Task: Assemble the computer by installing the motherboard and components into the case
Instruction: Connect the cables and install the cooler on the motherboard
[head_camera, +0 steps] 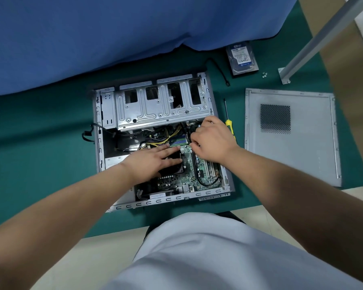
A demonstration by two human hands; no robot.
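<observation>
- The right hand (212, 141) is inside the case (226, 181), its fingers curled down at the motherboard's far right part; they seem to pinch something small near the black cable, but what they hold cannot be told.
- The left hand (155, 161) lies flat with straight fingers spread on the black CPU fan (179, 167), pressing or steadying it, gripping nothing.
- The motherboard (203, 176) sits in the near half of the case, at about 5 o'clock from the case's middle, green with pale slots running toward 6 o'clock.
- A black cable (197, 174) runs down the board under the right hand and loops at 5 o'clock.
- Yellow and black wires (168, 139) cross the board at 12 o'clock of the left hand, partly in the way of the fingers.
- The drive cage (161, 107) fills the far half of the case, at 12 o'clock, its bays open.
- Just outside the case at 3 o'clock lies a screwdriver (228, 122) with a yellow handle, partly hidden by the right hand.
- Farther toward 3 o'clock the side panel (291, 153) lies flat on the green mat (40, 153).
- At 1 o'clock are a hard drive (242, 58), a loose black lead (218, 70) beside it, and a few screws (264, 74).
- A blue cloth (92, 38) covers the far side from 10 to 12 o'clock.
</observation>
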